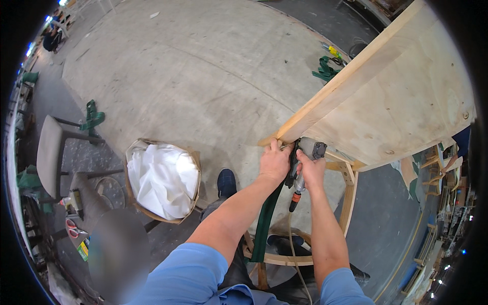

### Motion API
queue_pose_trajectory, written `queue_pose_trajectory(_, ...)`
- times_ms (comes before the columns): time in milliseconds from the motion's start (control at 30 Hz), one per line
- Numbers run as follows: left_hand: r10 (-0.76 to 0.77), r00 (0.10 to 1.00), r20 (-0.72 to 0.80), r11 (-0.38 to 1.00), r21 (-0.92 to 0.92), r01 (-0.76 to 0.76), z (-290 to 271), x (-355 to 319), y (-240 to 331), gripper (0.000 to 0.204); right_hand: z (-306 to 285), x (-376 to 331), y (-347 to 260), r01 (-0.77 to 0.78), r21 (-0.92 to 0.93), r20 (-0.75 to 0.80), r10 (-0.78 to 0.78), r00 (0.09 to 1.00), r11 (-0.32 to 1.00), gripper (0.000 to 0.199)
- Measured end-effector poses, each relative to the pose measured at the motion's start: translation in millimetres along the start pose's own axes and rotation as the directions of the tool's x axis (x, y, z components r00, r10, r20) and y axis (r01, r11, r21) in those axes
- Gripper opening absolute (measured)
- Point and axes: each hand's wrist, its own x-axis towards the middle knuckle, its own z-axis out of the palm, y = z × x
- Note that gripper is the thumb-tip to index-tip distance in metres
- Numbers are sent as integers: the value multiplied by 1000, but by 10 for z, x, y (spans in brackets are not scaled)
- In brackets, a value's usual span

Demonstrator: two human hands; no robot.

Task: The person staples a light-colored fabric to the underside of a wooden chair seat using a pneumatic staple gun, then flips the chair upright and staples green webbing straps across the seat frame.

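My right hand (312,172) is closed around the grip of a grey pneumatic staple gun (311,147), its nose close to the wooden frame's corner. An air hose (291,236) hangs from the orange-ended fitting below the grip. My left hand (275,165) is closed at the lower end of the wooden rail (333,94), beside the gun, with its fingertips on the dark green webbing strap (265,223). Downward from there, the strap runs to the curved lower rail (287,260). The gun and my fingers hide the strap's upper end. A plywood panel (401,91) backs the upper frame.
To the left stands a cardboard box (197,195) of white fabric (165,178). Beyond it are a grey chair (50,155), scissors (74,229) and another tool (76,201). Green webbing (92,118) lies there, more (325,69) behind the frame. A person (52,38) crouches far left.
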Motion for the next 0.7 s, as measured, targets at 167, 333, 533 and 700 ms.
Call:
queue_pose_trajectory(167, -4, 1000, 0, 1000, -16, 4, 10, 9, -13, 45, -2, 0, -10, -12, -16, -1, 12, 1000, 1000, 20)
queue_pose_trajectory(333, 18, 1000, -19, 999, -28, -18, 13, -2, 13, 44, -29, -7, 8, -12, -31, 9, 12, 1000, 999, 21)
queue_pose_trajectory(533, 2, 1000, 2, 999, -38, -2, 38, 14, -17, 41, -39, -2, 19, -46, -34, -42, 45, 998, 998, 22)
queue_pose_trajectory(700, 11, 999, -47, 999, -33, -12, 39, 24, -23, 39, -55, 8, 23, -44, -38, -43, 43, 998, 998, 23)
